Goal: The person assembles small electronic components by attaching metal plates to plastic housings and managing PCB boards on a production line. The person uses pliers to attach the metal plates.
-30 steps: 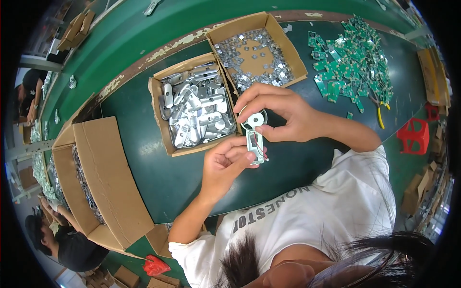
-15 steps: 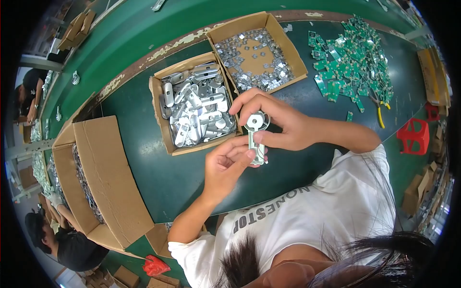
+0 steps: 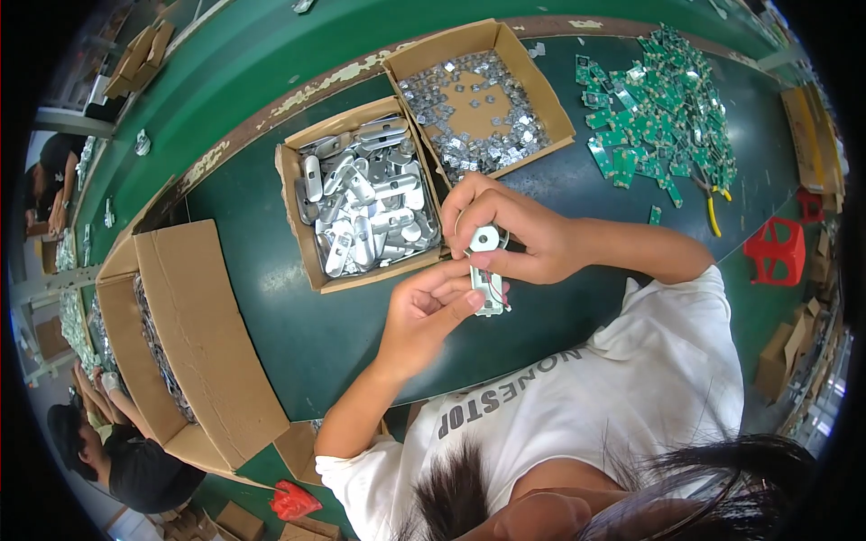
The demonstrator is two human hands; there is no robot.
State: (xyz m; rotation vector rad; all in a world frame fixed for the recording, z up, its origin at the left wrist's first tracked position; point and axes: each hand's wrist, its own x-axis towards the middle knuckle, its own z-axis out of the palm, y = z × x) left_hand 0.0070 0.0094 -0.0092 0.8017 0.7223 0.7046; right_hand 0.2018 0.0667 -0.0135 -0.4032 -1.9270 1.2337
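Note:
A small whitish device housing (image 3: 488, 287) with a round, ring-shaped top and thin wires at its lower end is held between my hands, above the table's near side. My left hand (image 3: 424, 311) grips the body from the left, thumb on its face. The fingers of my right hand (image 3: 514, 230) close around the round top, thumb pressed just below it. My right fingers partly cover the ring. Just beyond my left hand stands a cardboard box of silvery elongated casings (image 3: 365, 203).
A shallow carton (image 3: 557, 135) holds small metal pieces. Green circuit boards (image 3: 649, 117) lie heaped at the far right beside yellow-handled pliers (image 3: 713, 215). A large open carton (image 3: 212, 334) stands at left. A red stool (image 3: 776, 252) is on the floor; a co-worker (image 3: 135, 464) sits at lower left.
The housing has shifted slightly down and turned a little in my hands. My right fingers have curled further over its round top. Thin wires now show at its lower right.

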